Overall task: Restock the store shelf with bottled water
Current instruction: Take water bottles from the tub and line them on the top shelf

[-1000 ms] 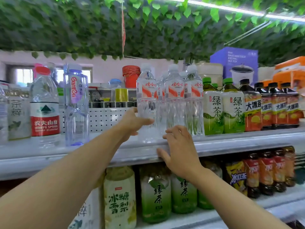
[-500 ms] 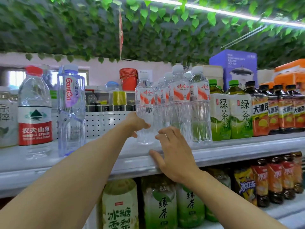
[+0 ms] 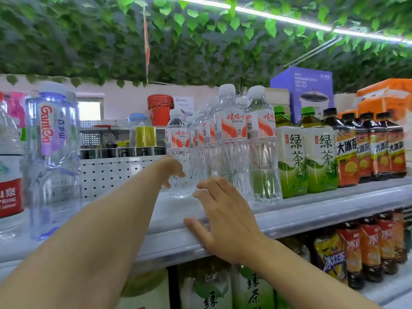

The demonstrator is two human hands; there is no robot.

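Bottled water is standing in a tight row on the upper shelf (image 3: 312,216), a line of clear bottles with orange and white labels running from the front edge toward the back, and one more clear bottle (image 3: 178,157) of the same kind is standing just left of that row, set further back. A person's left hand (image 3: 172,171) is reaching in beside this single bottle; a second ago its fingers were wrapping the bottle's lower body, and now they are loosening, curled softly with the tips at or just off the plastic, so whether they are touching it is hard to tell. The right hand (image 3: 225,221) is resting at the shelf's front lip, its fingers (image 3: 206,186) spread and relaxed, holding nothing, where a moment ago they were lying nearer the front bottles of the row. The camera view is also sitting a little lower and closer than before. Judging from this, the bottle is now set down upright and standing on its own, so this placement looks finished and the hands seem free to fetch the next one. Green tea bottles (image 3: 307,152) and dark iced tea bottles (image 3: 370,148) are standing to the right of the water, and a tall Ganten bottle (image 3: 53,152) is standing well to the left.
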